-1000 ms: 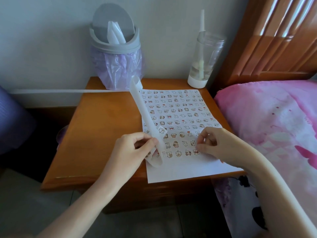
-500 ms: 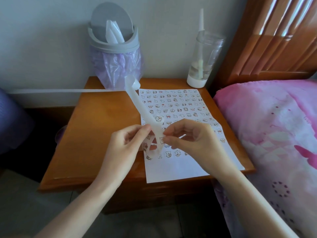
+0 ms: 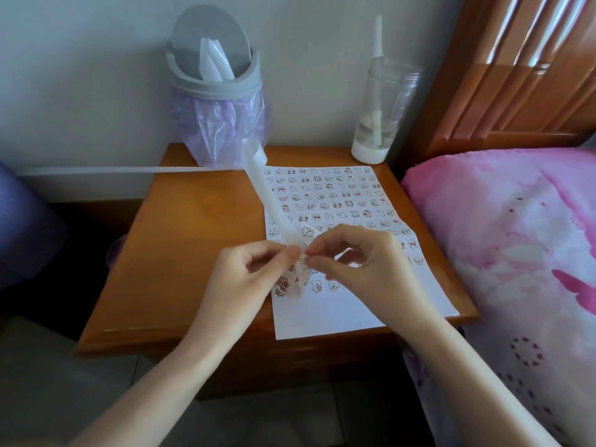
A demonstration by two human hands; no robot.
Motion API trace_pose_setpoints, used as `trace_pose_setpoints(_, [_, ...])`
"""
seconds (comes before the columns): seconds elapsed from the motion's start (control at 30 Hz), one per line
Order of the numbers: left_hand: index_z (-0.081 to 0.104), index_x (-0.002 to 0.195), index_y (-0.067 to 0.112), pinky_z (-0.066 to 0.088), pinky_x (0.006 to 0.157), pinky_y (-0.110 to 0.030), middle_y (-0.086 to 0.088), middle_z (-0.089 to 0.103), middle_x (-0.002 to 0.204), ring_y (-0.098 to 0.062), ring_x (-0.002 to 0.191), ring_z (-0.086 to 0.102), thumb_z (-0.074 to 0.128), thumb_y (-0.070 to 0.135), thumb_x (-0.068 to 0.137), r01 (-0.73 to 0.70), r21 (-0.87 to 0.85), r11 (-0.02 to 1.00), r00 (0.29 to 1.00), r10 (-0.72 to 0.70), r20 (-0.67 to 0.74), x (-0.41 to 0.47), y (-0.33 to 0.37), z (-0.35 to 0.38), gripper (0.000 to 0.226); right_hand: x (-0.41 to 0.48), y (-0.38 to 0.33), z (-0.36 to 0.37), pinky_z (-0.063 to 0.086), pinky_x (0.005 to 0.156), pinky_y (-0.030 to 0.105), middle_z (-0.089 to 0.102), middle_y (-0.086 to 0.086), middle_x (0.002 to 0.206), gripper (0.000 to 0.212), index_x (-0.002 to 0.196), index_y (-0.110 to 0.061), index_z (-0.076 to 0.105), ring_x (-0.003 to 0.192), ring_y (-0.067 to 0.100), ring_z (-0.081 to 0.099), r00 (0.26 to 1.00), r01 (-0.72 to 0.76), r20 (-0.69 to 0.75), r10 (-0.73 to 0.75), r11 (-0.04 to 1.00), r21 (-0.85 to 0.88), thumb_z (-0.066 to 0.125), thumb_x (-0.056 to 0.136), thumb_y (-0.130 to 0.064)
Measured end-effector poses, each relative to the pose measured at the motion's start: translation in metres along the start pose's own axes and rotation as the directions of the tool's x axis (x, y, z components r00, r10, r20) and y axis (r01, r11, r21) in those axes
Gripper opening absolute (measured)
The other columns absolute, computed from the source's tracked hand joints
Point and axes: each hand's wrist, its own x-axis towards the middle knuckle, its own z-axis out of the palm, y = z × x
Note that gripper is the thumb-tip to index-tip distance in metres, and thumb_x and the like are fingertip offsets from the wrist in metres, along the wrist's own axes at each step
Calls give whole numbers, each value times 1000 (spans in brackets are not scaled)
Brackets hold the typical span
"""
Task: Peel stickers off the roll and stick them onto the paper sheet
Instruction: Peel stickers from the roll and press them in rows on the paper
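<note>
One paper sheet (image 3: 338, 314) lies on the worktop (image 3: 200, 237) — above its near end hangs one sticker strip (image 3: 267, 195), pinched by both the left hand (image 3: 245, 279) and the right hand (image 3: 361, 262), side by side.

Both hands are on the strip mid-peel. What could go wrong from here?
1. The right hand pinches a sticker while the left hand holds the strip; it may tear or fold onto itself.
2. Nothing holds the sheet, which overhangs the table in front; it could slide when pressed.
</note>
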Motion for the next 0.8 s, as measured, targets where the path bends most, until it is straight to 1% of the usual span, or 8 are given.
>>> trace_pose_setpoints(0.13, [73,78,25,55,76,-29,10,74,76,-3,75,68,64,26,84,10,1,1000,1000,-10,-8,0,0,1,11,0,1,2,54,69,27,69,-14,77,8,81,-21,71,77,7,63,1000,23,-11,-23,999,-35,72,81,-13])
trace_pose_setpoints(0.3, [74,79,25,55,76,-25,13,74,79,-4,79,69,63,26,85,60,-43,997,998,-60,7,1,-1,3,12,1,-1,-1,50,72,19,60,-13,91,9,79,-27,65,84,7,57,999,49,27,-46,992,-114,69,83,-20])
trace_pose_setpoints(0.37, [75,80,21,54,79,-29,10,75,80,-7,80,69,62,26,85,85,-69,994,996,-85,9,1,-2,4,14,0,-4,-7,48,72,15,61,-13,90,9,80,-27,64,84,5,57,998,51,38,-48,993,-104,67,84,-19])
trace_pose_setpoints(0.43, [75,81,20,53,84,-35,6,75,82,-12,82,70,62,25,86,109,-91,990,994,-108,9,2,-3,3,15,0,-7,-19,49,67,15,66,-12,83,8,82,-23,65,78,4,60,999,35,23,-33,998,-57,67,85,-16])
trace_pose_setpoints(0.5, [75,82,20,53,84,-32,6,75,83,-10,82,70,61,24,87,118,-91,989,993,-117,16,2,-5,3,15,2,-6,-36,50,59,17,67,-12,74,5,83,-19,67,67,3,59,999,-27,-23,27,1000,-3,68,84,-14])
trace_pose_setpoints(0.57, [74,85,21,54,78,-24,9,75,84,-5,82,69,61,24,88,106,-68,992,994,-104,34,1,-6,2,14,5,-1,-55,49,56,18,67,-9,69,2,84,-15,69,60,4,58,989,-141,-48,141,990,6,68,84,-13])
trace_pose_setpoints(0.67, [74,89,19,53,70,-12,12,75,85,-1,81,68,61,24,87,69,-20,997,997,-68,49,0,-7,2,14,10,8,-72,50,53,16,67,-8,64,4,85,-13,71,54,1,57,948,-315,28,316,948,-48,68,84,-15])
trace_pose_setpoints(0.8, [74,90,15,45,61,-5,13,74,83,3,77,67,62,22,86,20,38,999,999,-22,42,0,-9,3,15,13,17,-69,49,53,17,68,-6,66,4,84,-15,73,52,0,55,914,-386,78,397,914,-126,70,83,-18])
